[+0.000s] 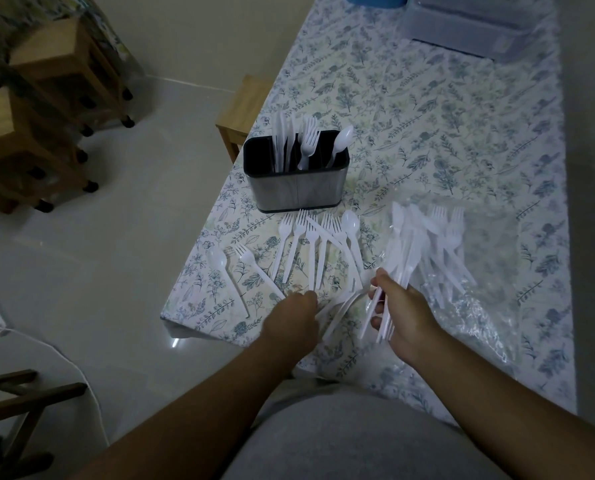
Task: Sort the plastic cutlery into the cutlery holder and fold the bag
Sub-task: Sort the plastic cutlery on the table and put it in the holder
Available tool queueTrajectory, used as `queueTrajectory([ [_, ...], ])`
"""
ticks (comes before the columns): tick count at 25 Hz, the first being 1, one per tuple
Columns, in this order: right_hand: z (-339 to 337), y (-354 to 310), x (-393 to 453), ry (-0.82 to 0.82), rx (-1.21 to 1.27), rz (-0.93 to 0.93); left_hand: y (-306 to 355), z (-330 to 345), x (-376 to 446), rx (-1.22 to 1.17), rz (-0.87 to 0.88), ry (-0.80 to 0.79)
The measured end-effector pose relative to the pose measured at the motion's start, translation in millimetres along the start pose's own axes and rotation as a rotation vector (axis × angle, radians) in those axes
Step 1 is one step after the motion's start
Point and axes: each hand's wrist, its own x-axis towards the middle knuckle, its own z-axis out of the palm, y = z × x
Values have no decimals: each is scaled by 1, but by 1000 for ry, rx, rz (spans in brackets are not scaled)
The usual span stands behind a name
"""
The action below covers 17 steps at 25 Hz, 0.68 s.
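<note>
Gripping a bundle of white plastic knives [398, 271], the right hand [405, 320] is closed around their handles. The left hand [294, 323] presses curled fingers onto loose forks [310, 244] on the floral tablecloth [427, 116]. Beyond them the cutlery holder [298, 178] stands upright, partly filled. The clear bag [479, 271] lies beside the right hand, with cutlery on it.

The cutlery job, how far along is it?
Partly done. The cutlery holder already has knives, forks and a spoon standing in separate slots. The right hand grips a bundle of knives; the left hand reaches among the loose forks. More cutlery lies on the clear bag, still unfolded.
</note>
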Motion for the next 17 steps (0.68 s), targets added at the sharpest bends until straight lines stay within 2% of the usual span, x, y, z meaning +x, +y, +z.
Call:
queueTrajectory([
  [2, -2, 3, 2, 30, 30, -1, 0, 0, -1, 66, 7, -19],
  [4, -1, 5, 2, 22, 67, 18, -3, -1, -3, 30, -9, 4],
  [9, 7, 15, 0, -78, 39, 78, -5, 5, -17, -422, -209, 149],
  [11, 11, 16, -2, -122, -24, 78, 5, 5, -20, -500, -159, 212],
  [14, 22, 12, -7, -199, -32, 92, 22, -5, -20, -536, 5, 243],
  [17, 29, 6, -7, -230, 75, 78, 28, -12, -14, -460, 174, 265],
])
